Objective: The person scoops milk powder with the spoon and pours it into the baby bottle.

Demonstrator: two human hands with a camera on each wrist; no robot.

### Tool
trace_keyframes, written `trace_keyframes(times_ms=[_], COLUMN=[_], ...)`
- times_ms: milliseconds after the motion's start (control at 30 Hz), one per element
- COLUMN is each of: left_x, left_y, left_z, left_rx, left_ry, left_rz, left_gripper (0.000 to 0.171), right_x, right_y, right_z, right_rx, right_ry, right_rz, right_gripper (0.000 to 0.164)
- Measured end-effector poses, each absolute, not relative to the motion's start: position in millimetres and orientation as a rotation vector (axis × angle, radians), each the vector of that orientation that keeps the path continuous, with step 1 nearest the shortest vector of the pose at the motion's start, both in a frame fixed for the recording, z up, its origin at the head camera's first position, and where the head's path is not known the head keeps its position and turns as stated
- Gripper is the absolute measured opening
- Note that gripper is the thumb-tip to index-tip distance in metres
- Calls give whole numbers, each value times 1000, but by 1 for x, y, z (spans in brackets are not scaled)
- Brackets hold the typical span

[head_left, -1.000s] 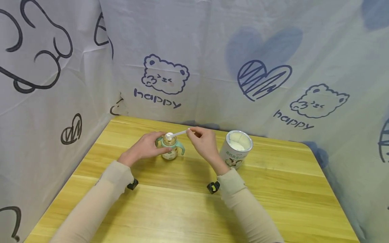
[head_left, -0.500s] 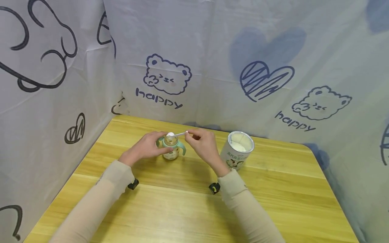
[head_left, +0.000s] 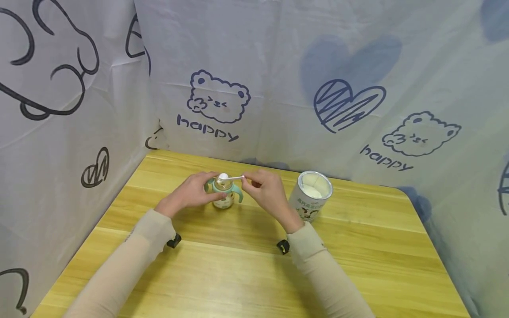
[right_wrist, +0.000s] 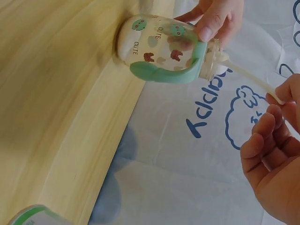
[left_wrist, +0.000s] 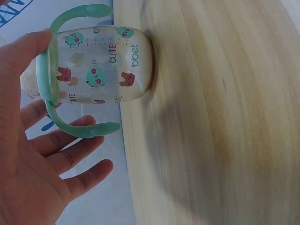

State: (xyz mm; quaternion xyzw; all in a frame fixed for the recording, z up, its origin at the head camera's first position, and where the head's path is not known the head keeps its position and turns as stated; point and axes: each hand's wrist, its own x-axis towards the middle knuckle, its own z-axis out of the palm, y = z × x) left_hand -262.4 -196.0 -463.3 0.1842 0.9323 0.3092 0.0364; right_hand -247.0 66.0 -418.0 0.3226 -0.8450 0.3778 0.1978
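Observation:
A clear baby bottle [head_left: 224, 202] with a green two-handled collar stands upright on the table, cartoon prints on its wall [left_wrist: 101, 65]. My left hand [head_left: 194, 191] holds it near the collar between thumb and forefinger; the other fingers spread behind it in the left wrist view. Between thumb and fingertips, my right hand [head_left: 267, 192] pinches the thin handle of a white scoop [head_left: 234, 178]. The scoop's bowl sits right at the bottle's uncapped mouth with white powder in it. Pale material shows low inside the bottle [right_wrist: 159, 44].
Right of my right hand stands an open white can [head_left: 304, 203] with white powder inside; its edge also shows low in the right wrist view. Printed white cloth [head_left: 274, 110] hangs behind and beside the wooden table [head_left: 222, 274].
The right hand has come slightly nearer to me, and the scoop's handle now lies flatter across the bottle's mouth. Left hand and bottle stay in place.

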Motion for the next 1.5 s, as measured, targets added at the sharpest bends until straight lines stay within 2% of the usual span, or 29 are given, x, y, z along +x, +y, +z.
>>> trace_keyframes(times_ms=[433,1033,1500], left_x=[-261,-262,-261], left_y=[-198,-198,-196], left_z=[-464,-465,-462], left_rx=[553,555,563], left_ry=[2876,2871,2862], left_rz=[944,934,945], left_gripper=[88,88,89], right_x=[-245,-247,-248], right_y=[72,72,72], right_z=[-423,-425,-426], right_rx=[1079,1074,1188], right_ry=[-2257,-2187,-2027], right_rz=[703,758,481], right_gripper=[15,14,9])
